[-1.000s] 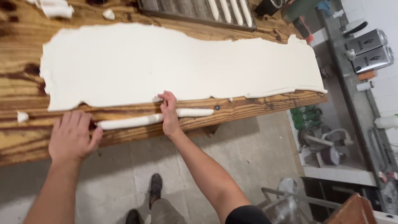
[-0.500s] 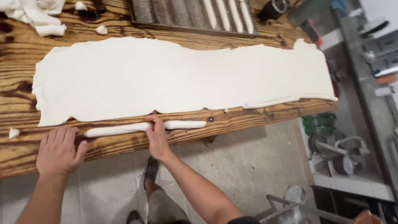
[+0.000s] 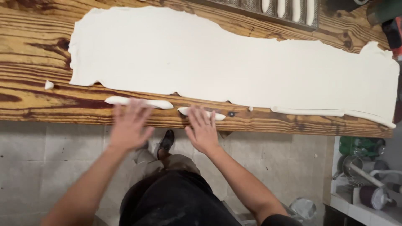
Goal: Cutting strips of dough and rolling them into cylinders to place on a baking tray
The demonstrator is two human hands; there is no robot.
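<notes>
While flat on dough rolls: hands.

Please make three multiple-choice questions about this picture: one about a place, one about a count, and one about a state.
1. Where does the large dough sheet lie?
A. on the wooden table
B. on the floor
C. in the baking tray

2. How many short dough rolls lie under the person's fingertips?
A. one
B. two
C. five

3. How are the hands?
A. clenched in fists
B. holding a knife
C. open and flat

Answers: 1 A, the sheet covers the tabletop. 2 B, one dough roll is at the left hand and another dough roll at the right hand. 3 C, fingers are spread.
</notes>
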